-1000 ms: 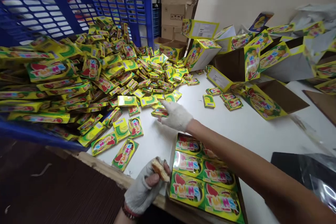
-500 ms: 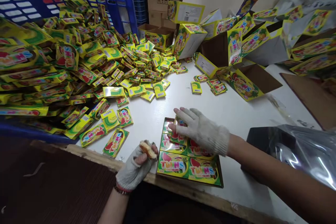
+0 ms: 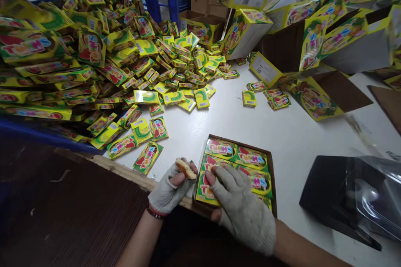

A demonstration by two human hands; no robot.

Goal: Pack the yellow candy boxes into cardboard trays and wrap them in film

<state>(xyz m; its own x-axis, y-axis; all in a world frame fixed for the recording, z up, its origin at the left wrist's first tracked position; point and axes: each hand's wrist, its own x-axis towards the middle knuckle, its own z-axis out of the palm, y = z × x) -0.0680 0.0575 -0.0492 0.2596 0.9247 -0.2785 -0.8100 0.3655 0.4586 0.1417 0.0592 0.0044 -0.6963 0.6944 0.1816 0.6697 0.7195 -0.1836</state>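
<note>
Right hand (image 3: 242, 212) lies palm down, fingers spread, pressing on the packets (image 3: 235, 154) in a cardboard tray (image 3: 272, 179) at the counter's (image 3: 225, 121) near edge; it grips nothing. Left hand (image 3: 171, 187) is curled closed around a piece of food (image 3: 185, 169). Step in hand appears to be filling the tray. Placing another packet calls for lifting the right hand clear. Loose packets (image 3: 147, 157) lie toward the counter's left side.

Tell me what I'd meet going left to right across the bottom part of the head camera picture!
Dark brown wood-grain board → yellow TWINS packet → gloved left hand holding a piece of snack → gloved right hand → shiny black plastic wrap
</note>
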